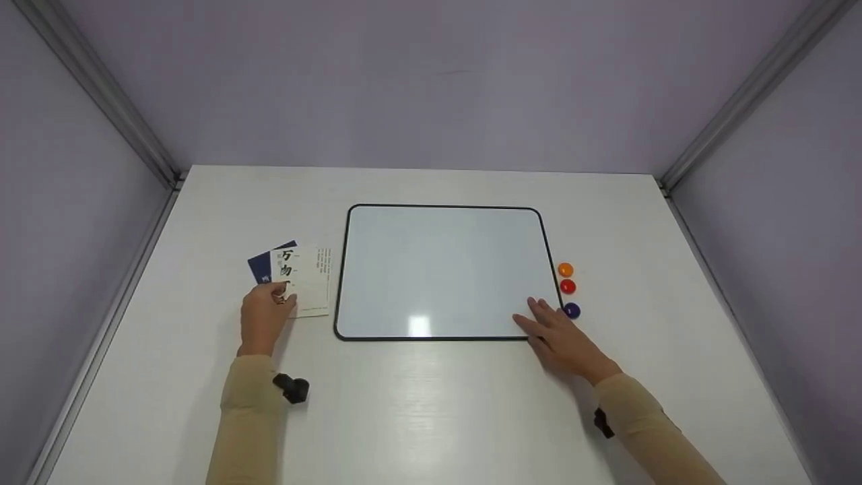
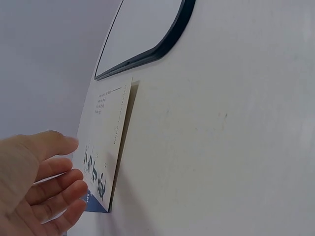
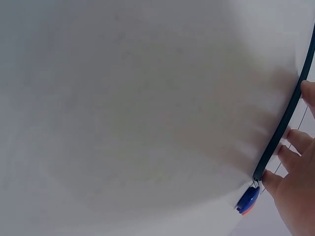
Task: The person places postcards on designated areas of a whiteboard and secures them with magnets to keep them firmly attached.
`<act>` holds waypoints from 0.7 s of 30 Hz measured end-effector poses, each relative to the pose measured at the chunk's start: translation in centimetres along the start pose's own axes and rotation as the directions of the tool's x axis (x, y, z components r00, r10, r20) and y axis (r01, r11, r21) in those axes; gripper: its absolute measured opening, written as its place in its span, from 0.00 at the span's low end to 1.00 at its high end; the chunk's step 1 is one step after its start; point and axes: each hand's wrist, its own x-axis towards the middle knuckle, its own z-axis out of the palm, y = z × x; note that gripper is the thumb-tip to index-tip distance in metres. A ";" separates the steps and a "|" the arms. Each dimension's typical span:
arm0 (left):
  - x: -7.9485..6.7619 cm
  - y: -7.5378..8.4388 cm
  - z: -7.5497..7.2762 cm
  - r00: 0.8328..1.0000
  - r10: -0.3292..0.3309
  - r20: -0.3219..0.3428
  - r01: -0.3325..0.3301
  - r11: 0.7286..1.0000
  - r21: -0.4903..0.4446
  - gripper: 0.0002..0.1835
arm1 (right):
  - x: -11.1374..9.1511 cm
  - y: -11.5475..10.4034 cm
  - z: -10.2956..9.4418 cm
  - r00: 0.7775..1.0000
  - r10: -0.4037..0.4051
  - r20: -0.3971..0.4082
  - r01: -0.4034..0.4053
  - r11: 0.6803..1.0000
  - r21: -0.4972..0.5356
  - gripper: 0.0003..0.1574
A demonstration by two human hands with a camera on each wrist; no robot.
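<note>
My left hand (image 1: pixel 264 313) hovers over the lower left part of a cream card (image 1: pixel 310 279) printed with dark brush characters. Its fingers are loosely bent, and in the left wrist view the hand (image 2: pixel 47 179) shows nothing between thumb and fingers. A dark blue card (image 1: pixel 261 268) sticks out from under the cream one. On the right, my other hand (image 1: pixel 562 340) rests with spread fingers on the lower right corner of a black-framed whiteboard (image 1: pixel 438 269). A blue round magnet (image 1: pixel 572 310) lies at the frame, close beside that hand.
An orange magnet (image 1: pixel 566 269) and a red magnet (image 1: pixel 568 287) lie along the whiteboard's right edge, above the blue one. Everything sits on a white table (image 1: pixel 417 404) with grey panels (image 1: pixel 431 87) behind and at both sides. The cards lie just left of the board.
</note>
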 end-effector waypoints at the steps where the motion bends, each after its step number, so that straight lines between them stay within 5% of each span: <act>1: 0.0 -0.1 0.0 1.000 -0.007 0.000 0.007 1.000 0.000 0.19 | 0.0 0.0 0.0 1.000 0.000 0.001 0.000 1.000 -0.002 0.30; 21: -0.1 -0.7 0.2 0.994 -0.108 0.007 0.108 0.994 0.009 0.22 | 0.0 0.1 -0.1 0.999 -0.047 -0.010 0.047 0.999 0.018 0.30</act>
